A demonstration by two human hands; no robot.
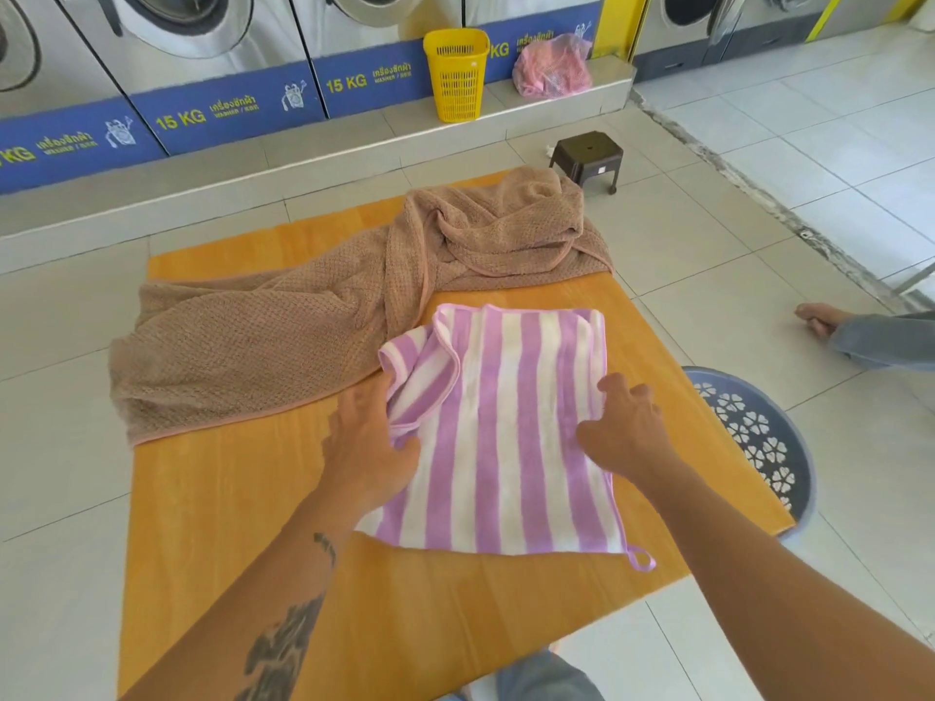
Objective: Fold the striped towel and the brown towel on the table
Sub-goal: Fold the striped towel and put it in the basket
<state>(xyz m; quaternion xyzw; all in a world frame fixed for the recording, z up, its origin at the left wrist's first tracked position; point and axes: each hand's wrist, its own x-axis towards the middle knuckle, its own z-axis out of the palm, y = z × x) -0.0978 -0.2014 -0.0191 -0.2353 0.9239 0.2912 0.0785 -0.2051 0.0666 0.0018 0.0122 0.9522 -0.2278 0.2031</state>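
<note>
The purple-and-white striped towel [501,432] lies on the orange wooden table [227,498], partly folded, with its top left corner turned over. My left hand [367,437] grips that turned-over left edge, thumb over the cloth. My right hand [625,430] rests flat on the towel's right side with relaxed fingers. The brown towel [303,321] lies crumpled and unfolded across the back and left of the table, touching the striped towel's far left corner.
A blue laundry basket [759,437] stands on the floor at the table's right edge. A small brown stool [587,156], a yellow basket [455,73] and a pink bag [551,68] sit near the washing machines [177,37]. Another person's foot [822,318] is at the right.
</note>
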